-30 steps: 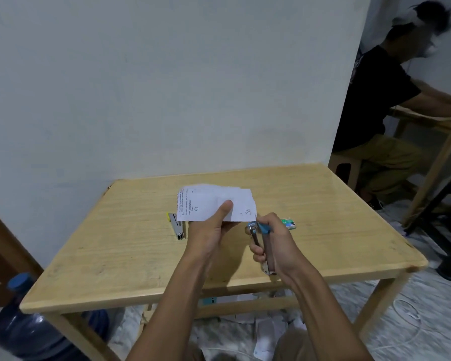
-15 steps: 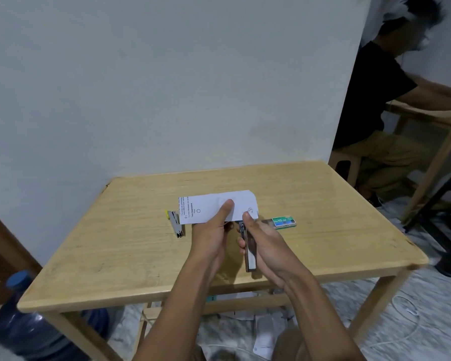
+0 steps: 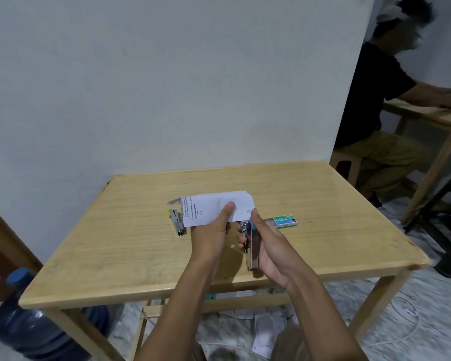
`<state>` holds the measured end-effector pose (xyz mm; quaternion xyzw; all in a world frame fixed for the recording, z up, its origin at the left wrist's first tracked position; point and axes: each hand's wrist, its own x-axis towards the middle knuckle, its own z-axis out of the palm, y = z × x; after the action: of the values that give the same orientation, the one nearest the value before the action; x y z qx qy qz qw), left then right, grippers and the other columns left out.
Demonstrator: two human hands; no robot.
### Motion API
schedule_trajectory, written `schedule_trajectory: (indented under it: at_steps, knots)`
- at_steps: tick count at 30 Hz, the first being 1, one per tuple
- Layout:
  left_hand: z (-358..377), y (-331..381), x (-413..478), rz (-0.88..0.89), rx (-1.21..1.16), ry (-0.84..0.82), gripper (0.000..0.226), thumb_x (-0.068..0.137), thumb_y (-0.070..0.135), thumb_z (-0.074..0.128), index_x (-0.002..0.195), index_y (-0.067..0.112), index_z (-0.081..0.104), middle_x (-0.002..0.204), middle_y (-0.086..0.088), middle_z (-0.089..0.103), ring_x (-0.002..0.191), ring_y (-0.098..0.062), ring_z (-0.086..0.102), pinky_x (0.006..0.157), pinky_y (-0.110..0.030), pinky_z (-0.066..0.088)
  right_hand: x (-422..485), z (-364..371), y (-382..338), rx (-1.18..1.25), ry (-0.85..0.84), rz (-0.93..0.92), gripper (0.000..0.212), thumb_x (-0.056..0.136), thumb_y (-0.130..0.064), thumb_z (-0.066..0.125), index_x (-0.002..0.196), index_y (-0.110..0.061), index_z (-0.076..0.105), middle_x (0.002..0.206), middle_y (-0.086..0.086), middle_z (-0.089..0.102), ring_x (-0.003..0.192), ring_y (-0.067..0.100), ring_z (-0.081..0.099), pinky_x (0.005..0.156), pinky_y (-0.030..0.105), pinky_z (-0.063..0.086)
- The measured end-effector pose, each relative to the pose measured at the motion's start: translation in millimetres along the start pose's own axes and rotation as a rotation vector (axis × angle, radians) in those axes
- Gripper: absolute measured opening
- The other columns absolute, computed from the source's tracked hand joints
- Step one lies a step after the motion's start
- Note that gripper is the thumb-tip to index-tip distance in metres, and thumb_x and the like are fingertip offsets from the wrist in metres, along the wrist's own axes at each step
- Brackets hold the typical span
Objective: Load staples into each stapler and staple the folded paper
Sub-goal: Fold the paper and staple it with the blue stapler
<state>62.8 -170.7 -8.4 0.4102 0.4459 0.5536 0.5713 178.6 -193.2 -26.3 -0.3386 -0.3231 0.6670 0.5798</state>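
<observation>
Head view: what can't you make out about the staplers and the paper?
- Staples inside the blue-tipped stapler: head view, the right hand wraps it.
- Whether its mouth bites the folded paper: that hand's thumb covers the corner.
- Print on the paper: too small.
- The yellow-tipped stapler, loaded or not: too small.

A plain room with bare walls, light wooden tables (image 3: 323,204) and a tiled floor (image 3: 414,321).

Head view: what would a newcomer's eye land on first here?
The two hands meeting above the middle of the table: the left hand pinches the folded paper, and the right hand grips a blue-tipped stapler at the paper's lower right edge. A second stapler lies on the table left of the paper, and a green staple box lies to the right.
</observation>
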Motion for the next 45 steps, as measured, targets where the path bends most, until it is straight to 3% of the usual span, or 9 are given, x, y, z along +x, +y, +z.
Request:
schedule_trajectory:
  at_steps: [3,6,12,20,28,31,38,41,45]
  knots:
    - [-1.3,-5.1,3.5,0.004,0.053,0.016,0.021,0.087,0.028,0.071,0.074,0.013,0.065,0.050,0.005,0.063,0.045,-0.009,0.058,0.048,-0.023,0.050,0.0,0.4,1.9,0.016,0.032,0.001,0.041,0.084,-0.039,0.068,0.112,-0.010,0.066,0.080,0.005,0.061,0.066,0.014,0.053,0.066,0.028,0.049]
    - [-3.1,-10.3,7.3,0.016,0.110,0.011,0.021,0.080,0.034,0.078,0.078,0.014,0.069,0.064,-0.004,0.064,0.063,-0.021,0.060,0.073,-0.046,0.056,0.1,-0.4,-0.4,0.056,0.056,-0.016,0.041,0.082,-0.038,0.070,0.110,-0.009,0.068,0.078,0.003,0.064,0.066,0.013,0.054,0.068,0.027,0.050]
    - [-9.9,-8.1,10.8,-0.043,0.126,-0.108,0.041,0.072,0.040,0.082,0.095,0.008,0.071,0.081,-0.019,0.069,0.071,-0.029,0.059,0.087,-0.054,0.053,-3.0,-1.9,-10.9,0.076,0.039,0.021,0.035,0.085,-0.035,0.066,0.105,-0.007,0.071,0.087,0.007,0.071,0.063,0.014,0.056,0.061,0.026,0.055]
    - [-15.3,-4.0,10.7,-0.037,0.089,-0.143,0.029,0.083,0.032,0.076,0.105,0.015,0.070,0.093,-0.002,0.074,0.078,-0.018,0.065,0.073,-0.034,0.051,-1.9,-3.5,-21.1,-0.076,0.065,0.107,0.033,0.083,-0.044,0.069,0.094,-0.014,0.080,0.095,0.009,0.074,0.071,0.017,0.069,0.063,0.026,0.057]
    - [-18.0,-4.3,13.0,-0.051,0.046,-0.101,0.033,0.085,0.036,0.073,0.112,0.018,0.067,0.105,-0.002,0.075,0.101,-0.022,0.071,0.089,-0.040,0.055,-4.9,-1.6,-26.4,-0.070,0.054,0.149,0.026,0.087,-0.033,0.067,0.092,-0.010,0.077,0.092,0.011,0.077,0.076,0.019,0.074,0.067,0.030,0.061]
    - [-18.0,-2.8,12.3,-0.021,0.045,-0.123,0.031,0.087,0.034,0.071,0.114,0.020,0.065,0.107,-0.002,0.075,0.104,-0.024,0.069,0.090,-0.042,0.053,-7.1,0.8,-27.4,-0.097,0.062,0.170,0.026,0.089,-0.033,0.067,0.091,-0.009,0.076,0.087,0.011,0.077,0.071,0.019,0.074,0.057,0.026,0.057]
    - [-16.7,-1.8,11.9,-0.015,-0.003,-0.129,0.032,0.088,0.030,0.071,0.117,0.018,0.064,0.109,-0.003,0.074,0.104,-0.023,0.069,0.084,-0.037,0.053,-5.7,2.7,-25.6,-0.142,0.083,0.119,0.038,0.078,-0.040,0.074,0.098,-0.007,0.077,0.095,0.015,0.076,0.076,0.021,0.072,0.071,0.030,0.059]
    - [-16.1,-0.4,10.5,-0.017,-0.041,-0.118,0.025,0.087,0.027,0.071,0.110,0.018,0.065,0.106,-0.003,0.074,0.098,-0.020,0.068,0.079,-0.034,0.053,-10.6,3.8,-26.6,-0.205,0.096,0.099,0.036,0.093,-0.047,0.058,0.099,-0.013,0.069,0.066,0.003,0.066,0.050,0.013,0.058,0.043,0.021,0.045]
    - [-17.9,2.5,9.5,-0.021,-0.084,-0.130,0.026,0.089,0.025,0.069,0.113,0.020,0.064,0.108,0.000,0.074,0.097,-0.017,0.068,0.074,-0.030,0.052,-6.8,-4.9,-26.8,-0.208,0.154,0.105,0.052,0.091,-0.065,0.047,0.082,-0.015,0.061,0.060,-0.001,0.045,0.039,0.008,0.030,0.037,0.019,0.025]
